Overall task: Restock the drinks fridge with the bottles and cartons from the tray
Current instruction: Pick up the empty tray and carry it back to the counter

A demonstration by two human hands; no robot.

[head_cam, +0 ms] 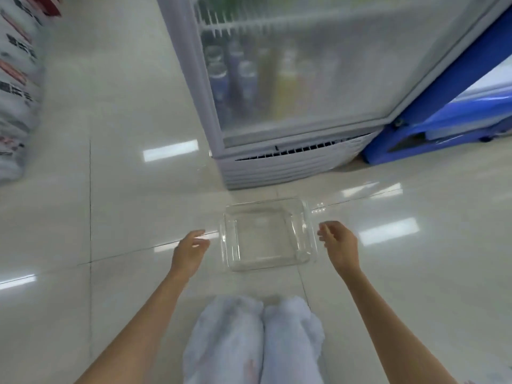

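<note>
Clear tray [267,261] lies on the floor between both hands' spread, unladen fingers [322,236].

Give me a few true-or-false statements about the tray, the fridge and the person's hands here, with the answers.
1. The tray is full of bottles. False: it is clear and empty.
2. The fridge door is shut. True: bottles show blurred behind its fogged glass.
3. The left hand grips the tray's rim. False: it is open beside the tray, apart from it.
4. The right hand is beside the tray's right edge. True; it holds nothing.
5. The tray sits on a shelf inside the fridge. False: it lies on the floor in front of the fridge.
</note>
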